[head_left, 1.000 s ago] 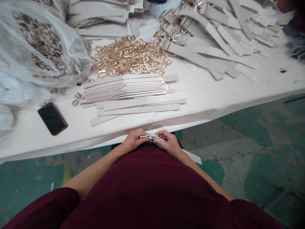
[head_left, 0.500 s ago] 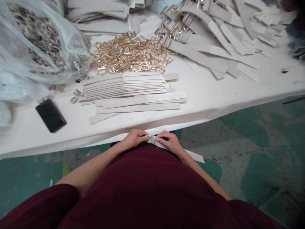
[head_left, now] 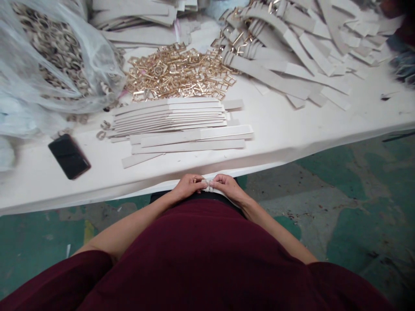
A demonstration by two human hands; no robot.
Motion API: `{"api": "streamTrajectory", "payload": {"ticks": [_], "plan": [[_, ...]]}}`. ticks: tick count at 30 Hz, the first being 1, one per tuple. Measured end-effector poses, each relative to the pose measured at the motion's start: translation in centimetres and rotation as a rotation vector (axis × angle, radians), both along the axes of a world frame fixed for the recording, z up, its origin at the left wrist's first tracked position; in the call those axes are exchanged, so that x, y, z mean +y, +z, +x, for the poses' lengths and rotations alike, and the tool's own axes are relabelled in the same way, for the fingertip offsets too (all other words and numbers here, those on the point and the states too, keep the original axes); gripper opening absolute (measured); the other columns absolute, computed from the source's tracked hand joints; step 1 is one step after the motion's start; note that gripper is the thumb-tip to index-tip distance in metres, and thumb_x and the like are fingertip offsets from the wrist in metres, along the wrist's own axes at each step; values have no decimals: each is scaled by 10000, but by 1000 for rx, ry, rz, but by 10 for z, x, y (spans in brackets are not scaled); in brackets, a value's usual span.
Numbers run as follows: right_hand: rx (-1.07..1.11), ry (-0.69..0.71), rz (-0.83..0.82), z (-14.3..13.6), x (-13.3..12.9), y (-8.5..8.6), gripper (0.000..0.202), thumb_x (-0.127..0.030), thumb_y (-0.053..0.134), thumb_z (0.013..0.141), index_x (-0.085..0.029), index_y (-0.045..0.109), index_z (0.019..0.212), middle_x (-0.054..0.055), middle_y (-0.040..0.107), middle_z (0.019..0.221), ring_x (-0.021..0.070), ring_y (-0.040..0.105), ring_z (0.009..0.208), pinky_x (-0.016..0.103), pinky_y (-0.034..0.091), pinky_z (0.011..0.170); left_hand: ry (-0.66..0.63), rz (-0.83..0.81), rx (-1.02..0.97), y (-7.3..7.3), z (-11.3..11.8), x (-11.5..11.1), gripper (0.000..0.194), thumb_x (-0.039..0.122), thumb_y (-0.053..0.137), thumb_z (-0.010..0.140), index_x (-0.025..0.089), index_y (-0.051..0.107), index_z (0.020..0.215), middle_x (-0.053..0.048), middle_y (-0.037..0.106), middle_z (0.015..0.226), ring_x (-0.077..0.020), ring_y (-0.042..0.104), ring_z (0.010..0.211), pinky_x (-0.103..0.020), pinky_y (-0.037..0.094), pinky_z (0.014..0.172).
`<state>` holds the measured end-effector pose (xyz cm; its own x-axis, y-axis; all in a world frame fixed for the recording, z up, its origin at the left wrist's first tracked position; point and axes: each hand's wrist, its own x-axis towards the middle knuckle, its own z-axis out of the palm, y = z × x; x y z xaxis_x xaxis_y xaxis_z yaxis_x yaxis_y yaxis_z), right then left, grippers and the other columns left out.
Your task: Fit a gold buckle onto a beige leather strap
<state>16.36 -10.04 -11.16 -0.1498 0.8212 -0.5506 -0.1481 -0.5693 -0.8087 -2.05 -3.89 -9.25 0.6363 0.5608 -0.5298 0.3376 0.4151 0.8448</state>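
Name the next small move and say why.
Perhaps the right hand should gently tug the pale strap while the left hand steadies it: both pinch it close together, and it looks folded or looped between them, though details are hidden.

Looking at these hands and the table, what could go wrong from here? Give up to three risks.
1. The left hand and right hand pinch a small pale strap off the table's near edge, so it might drop if it slips.
2. The loose strips lie near that edge; a forearm could perhaps brush them off.
3. The phone also lies toward that edge and might get knocked.
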Motion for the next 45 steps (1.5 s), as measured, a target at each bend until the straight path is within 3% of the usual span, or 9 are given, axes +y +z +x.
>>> {"api": "streamTrajectory", "payload": {"ticks": [6,9,11,16,24,30,36,41,45], "plan": [[32,15,-51,-1,0,3,404,-494,739,614,-132,566,660,-39,522,559,61,388,512,204,270,501,-57,49,17,1,-5,4,402,441,618,740,99,623,951,-18,594,725,-104,520,610,-239,462,591],[56,-64,-58,-3,0,5,387,-462,761,591,-134,563,646,-47,521,548,57,387,504,206,275,506,-100,421,59,10,-7,7,563,445,671,709,161,545,1179,-85,626,1032,-173,580,852,-320,488,778],[77,-91,-65,-4,0,6,383,-443,775,572,-133,556,620,-47,528,544,56,397,505,206,282,515,-210,694,64,14,-4,8,578,442,711,678,196,559,1179,-102,591,1167,-217,547,1022,-356,441,907],[93,-142,-121,-6,-1,2,389,-427,796,544,-132,551,610,-39,557,552,62,432,506,208,299,519,-386,925,116,15,9,4,366,350,634,745,206,599,1080,-65,653,1007,-203,570,948,-305,446,838],[138,-113,-152,-4,-3,1,384,-428,800,539,-128,576,625,-42,560,540,56,424,484,208,306,507,-418,758,105,21,3,7,357,215,570,695,186,582,1051,24,603,737,-99,518,626,-205,398,612],[157,-77,-157,-2,-3,7,368,-420,799,543,-129,586,622,-42,556,535,51,421,478,199,299,488,-402,618,21,21,-7,13,335,246,557,749,165,571,1074,-18,621,878,-101,531,699,-205,413,638],[165,-64,-194,-1,0,9,365,-422,804,530,-130,613,638,-28,593,562,66,457,492,207,331,500,-421,676,112,20,0,11,430,394,661,704,201,557,1074,-18,616,944,-140,542,779,-234,421,685],[145,-95,-117,0,-5,7,344,-404,797,557,-125,639,682,-11,627,619,74,496,542,217,384,574,-431,769,191,21,2,14,345,301,645,678,199,557,996,9,615,846,-131,537,718,-238,417,667],[-1,-115,-28,5,-13,7,344,-448,765,587,-138,652,685,-10,620,606,90,492,539,226,376,553,-399,613,169,30,-16,25,233,282,582,739,167,582,942,-3,627,806,-126,557,706,-233,450,660]]}}
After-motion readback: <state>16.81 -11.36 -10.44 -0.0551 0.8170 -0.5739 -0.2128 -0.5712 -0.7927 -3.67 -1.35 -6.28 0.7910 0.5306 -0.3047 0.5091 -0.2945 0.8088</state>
